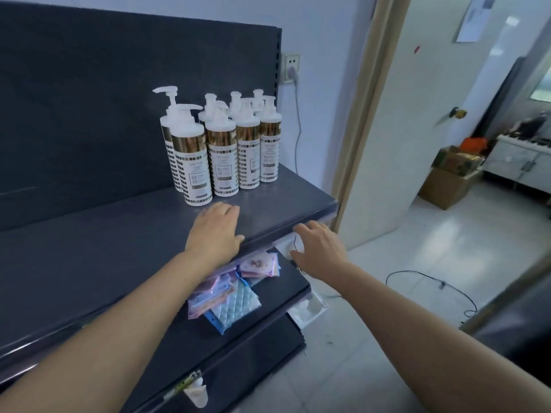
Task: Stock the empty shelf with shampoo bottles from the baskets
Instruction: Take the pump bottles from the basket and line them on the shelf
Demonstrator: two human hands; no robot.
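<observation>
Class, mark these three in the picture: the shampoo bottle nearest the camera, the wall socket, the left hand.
nearest shampoo bottle (195,174): head view, middle of its label.
wall socket (290,61): head view, white faceplate above the plug.
left hand (215,231): head view, back of the hand.

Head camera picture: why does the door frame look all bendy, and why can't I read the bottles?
Head view: the wide-angle lens bows the door frame and the front edge of the shelf. Head view: the shampoo bottles are a bit soft, so the label print is too blurry to read, and their gold parts catch glare. Head view: the room past the door looks brighter and washed out.
</observation>
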